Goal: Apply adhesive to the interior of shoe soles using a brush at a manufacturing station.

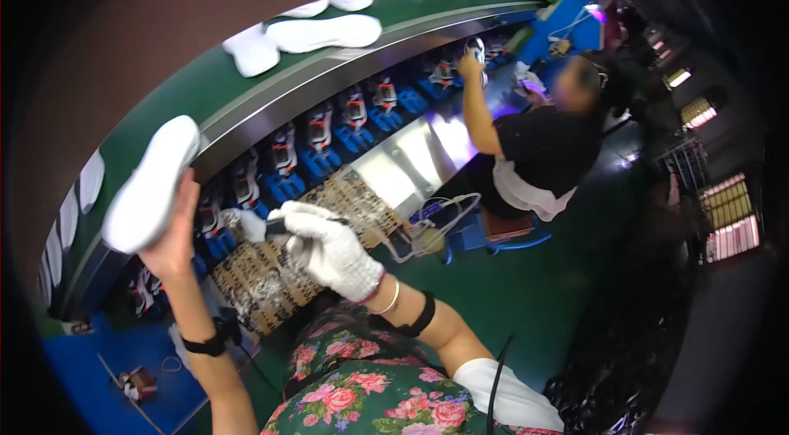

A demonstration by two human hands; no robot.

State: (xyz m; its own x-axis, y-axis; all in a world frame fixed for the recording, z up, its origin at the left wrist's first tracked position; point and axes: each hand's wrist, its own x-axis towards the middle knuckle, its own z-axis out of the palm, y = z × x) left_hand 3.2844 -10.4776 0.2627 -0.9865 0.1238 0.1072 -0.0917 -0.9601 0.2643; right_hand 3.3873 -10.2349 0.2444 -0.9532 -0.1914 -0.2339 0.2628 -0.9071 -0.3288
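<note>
A white shoe sole point(156, 184) is gripped in my bare left hand point(175, 239), raised over the near edge of the green conveyor belt point(136, 135). My fingers press along its right side. Lower and to the right, my right hand point(330, 253) wears a white knit glove. Its fingers close around a brush-like tool with a dark handle point(278, 227); the pale head point(249, 224) points left toward the sole but stays apart from it. Part of the handle is hidden by the glove, and the exact kind of head is blurred.
More white soles point(329, 32) lie along the belt. Below it, a row of shoe uppers point(319, 131) sits on blue holders point(320, 161). A stained, patterned work surface point(263, 287) lies beneath my hands. A seated co-worker point(546, 139) handles a shoe at the right.
</note>
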